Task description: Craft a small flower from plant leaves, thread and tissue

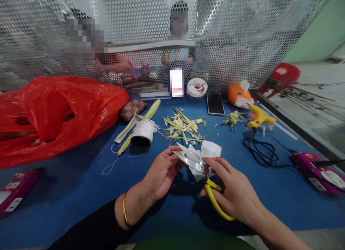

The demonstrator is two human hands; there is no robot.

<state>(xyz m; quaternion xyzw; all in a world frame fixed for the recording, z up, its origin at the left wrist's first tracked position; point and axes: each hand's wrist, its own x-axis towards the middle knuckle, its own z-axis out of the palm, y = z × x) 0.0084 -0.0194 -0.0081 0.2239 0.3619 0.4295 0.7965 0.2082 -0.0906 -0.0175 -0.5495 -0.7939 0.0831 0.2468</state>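
My right hand [234,189] grips a pair of scissors [210,183] with yellow handles, its blades parted and pointing left at my left hand. The fingers of my left hand [165,174] are pinched together by the blade tips. A pale yellow sliver shows there, but what they hold is mostly hidden by the blades. Just beyond my right fingers stands a white roll [211,148], with crumpled white tissue-like material [196,172] beside and under the scissors. Farther back lies a pile of yellow-green leaf trimmings [182,126].
A spool of white string [143,130] and long husk-like leaves [153,110] lie left, near a red plastic bag [61,117]. Rightward are a yellow glue gun [260,117], coiled black cable [260,151] and purple power strip [315,171]. A dark phone [215,103] lies behind.
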